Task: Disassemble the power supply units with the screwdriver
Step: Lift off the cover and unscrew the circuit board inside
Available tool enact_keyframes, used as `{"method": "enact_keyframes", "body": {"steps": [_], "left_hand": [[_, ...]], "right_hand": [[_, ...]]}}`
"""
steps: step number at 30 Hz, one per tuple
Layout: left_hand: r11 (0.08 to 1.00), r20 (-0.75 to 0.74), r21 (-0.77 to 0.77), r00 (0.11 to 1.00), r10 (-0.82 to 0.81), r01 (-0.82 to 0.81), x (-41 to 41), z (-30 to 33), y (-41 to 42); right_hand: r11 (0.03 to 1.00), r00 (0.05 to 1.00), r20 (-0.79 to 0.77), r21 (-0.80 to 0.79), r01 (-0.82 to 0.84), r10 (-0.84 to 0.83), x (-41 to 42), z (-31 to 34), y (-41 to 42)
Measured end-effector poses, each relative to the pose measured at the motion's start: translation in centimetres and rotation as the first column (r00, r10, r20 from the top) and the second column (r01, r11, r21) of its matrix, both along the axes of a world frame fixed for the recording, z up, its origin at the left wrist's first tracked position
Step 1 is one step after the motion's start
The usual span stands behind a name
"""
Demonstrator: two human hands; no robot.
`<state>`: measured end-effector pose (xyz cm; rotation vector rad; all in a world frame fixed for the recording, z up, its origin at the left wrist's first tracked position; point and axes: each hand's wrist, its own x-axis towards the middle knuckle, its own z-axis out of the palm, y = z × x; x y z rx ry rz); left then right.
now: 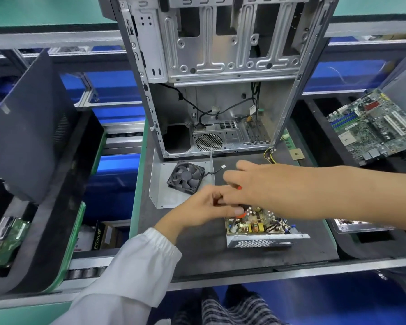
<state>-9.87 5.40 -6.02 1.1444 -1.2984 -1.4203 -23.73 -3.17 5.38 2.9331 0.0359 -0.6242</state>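
Both hands, left (205,207) and right (251,184), are held together (grip unclear) over the opened PSU (260,227), w/ a fan (186,176) nearby.

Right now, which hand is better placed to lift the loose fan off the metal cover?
Probably the left hand: it is nearer the fan. The right hand reaches across, gripping something red.

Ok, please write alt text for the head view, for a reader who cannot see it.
Two hands, left and right, meet over an opened power supply on a dark mat; something red shows under the right one. A loose fan lies on a metal cover, before an empty PC case.
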Motion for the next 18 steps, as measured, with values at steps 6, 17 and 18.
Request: {"method": "enact_keyframes", "body": {"steps": [6,17,18], "left_hand": [[0.994,0.06,-0.029,0.992,0.109,-0.107,-0.7,-0.4,-0.1],[0.995,0.066,0.027,0.993,0.093,-0.095,0.4,-0.1,0.7],[0.991,0.093,0.018,0.987,0.13,-0.132,0.5,-0.2,0.7]], "right_hand": [[0.984,0.977,0.126,0.077,0.162,-0.171,-0.5,1.3,-0.6],[0.983,0.999,0.015,0.175,-0.05,0.048,0.1,0.6,-0.9],[0.97,0.999,-0.001,0.239,-0.052,0.054,0.1,0.8,-0.9]]}}
